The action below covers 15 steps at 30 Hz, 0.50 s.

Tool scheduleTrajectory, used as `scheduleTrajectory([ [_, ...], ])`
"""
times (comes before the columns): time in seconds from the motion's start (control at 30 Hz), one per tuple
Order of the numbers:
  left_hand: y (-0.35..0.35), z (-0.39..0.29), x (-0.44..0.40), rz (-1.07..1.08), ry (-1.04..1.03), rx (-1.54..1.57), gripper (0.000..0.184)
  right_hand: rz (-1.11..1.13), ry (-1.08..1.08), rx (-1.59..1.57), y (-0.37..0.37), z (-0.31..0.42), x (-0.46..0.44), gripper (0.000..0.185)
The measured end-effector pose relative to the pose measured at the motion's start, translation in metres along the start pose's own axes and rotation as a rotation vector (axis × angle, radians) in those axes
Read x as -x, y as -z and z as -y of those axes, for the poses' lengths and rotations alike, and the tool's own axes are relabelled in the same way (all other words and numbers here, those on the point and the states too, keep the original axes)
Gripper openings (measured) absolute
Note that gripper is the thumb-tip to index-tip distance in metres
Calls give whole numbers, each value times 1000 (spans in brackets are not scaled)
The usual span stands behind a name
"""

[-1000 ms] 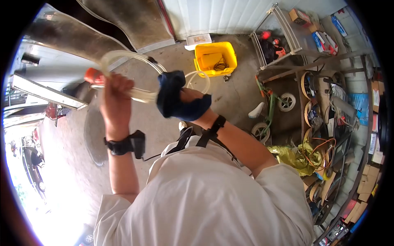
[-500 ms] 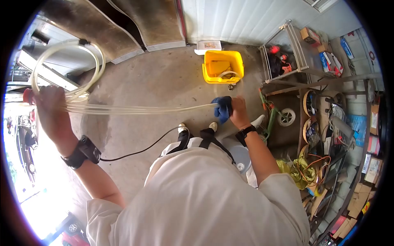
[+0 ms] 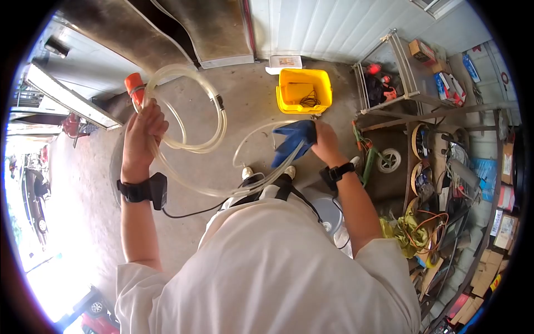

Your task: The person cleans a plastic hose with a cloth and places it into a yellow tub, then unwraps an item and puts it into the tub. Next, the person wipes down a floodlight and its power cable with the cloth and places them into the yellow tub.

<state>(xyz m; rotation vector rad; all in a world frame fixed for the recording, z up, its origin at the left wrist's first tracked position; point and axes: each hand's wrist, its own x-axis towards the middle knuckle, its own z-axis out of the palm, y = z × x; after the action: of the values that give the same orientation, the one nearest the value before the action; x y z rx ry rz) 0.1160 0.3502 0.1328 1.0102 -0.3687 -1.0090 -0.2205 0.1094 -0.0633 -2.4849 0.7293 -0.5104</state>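
Clear tubing [image 3: 222, 119] hangs in loops between my hands, with a dark band round one loop. My left hand [image 3: 146, 129] is closed on the tubing at the left, just below an orange-red fitting [image 3: 134, 88]. At the right, my right hand [image 3: 327, 143] grips a blue cloth [image 3: 295, 141], and the tubing passes into the cloth's folds. A loose end of tubing curves out to the left of the cloth.
Beyond my hands, a yellow bucket [image 3: 304, 92] holding a dark cord stands on the concrete floor. A small green bike [image 3: 369, 158] and a metal rack [image 3: 388, 72] are at the right. A grey round lid [image 3: 327, 214] lies near my legs.
The hands first moved wide apart, pulling the tubing straight. Since then my left hand has come back inward and the tubing sags in a curve. The cloth stayed in my right hand.
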Motion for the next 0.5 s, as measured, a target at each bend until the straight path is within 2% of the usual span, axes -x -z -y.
scheduleTrajectory([
  [0.03,-5,0,1,-23,9,-147,14,-25,90,141,6,-6,0,38],
  [0.13,9,-14,-8,11,120,-265,11,211,312,269,22,-20,-2,37],
  [0.23,31,-41,-30,217,348,-475,11,329,477,276,7,-33,12,31],
  [0.27,33,-54,-33,297,442,-544,10,339,463,232,1,-36,16,28],
  [0.3,37,-65,-31,200,445,-615,12,347,448,187,-5,-38,21,26],
  [0.33,48,-80,-36,82,448,-560,16,356,430,141,-9,-39,26,24],
  [0.37,65,-100,-44,182,277,-658,17,323,380,79,-10,-41,29,23],
  [0.43,61,-128,-52,-129,137,-569,21,255,285,-41,-10,-46,32,21],
  [0.47,69,-139,-55,-179,-108,-1025,19,197,268,0,-9,-52,31,20],
  [0.5,89,-160,-63,-283,-121,-683,17,138,246,38,-8,-58,34,20],
])
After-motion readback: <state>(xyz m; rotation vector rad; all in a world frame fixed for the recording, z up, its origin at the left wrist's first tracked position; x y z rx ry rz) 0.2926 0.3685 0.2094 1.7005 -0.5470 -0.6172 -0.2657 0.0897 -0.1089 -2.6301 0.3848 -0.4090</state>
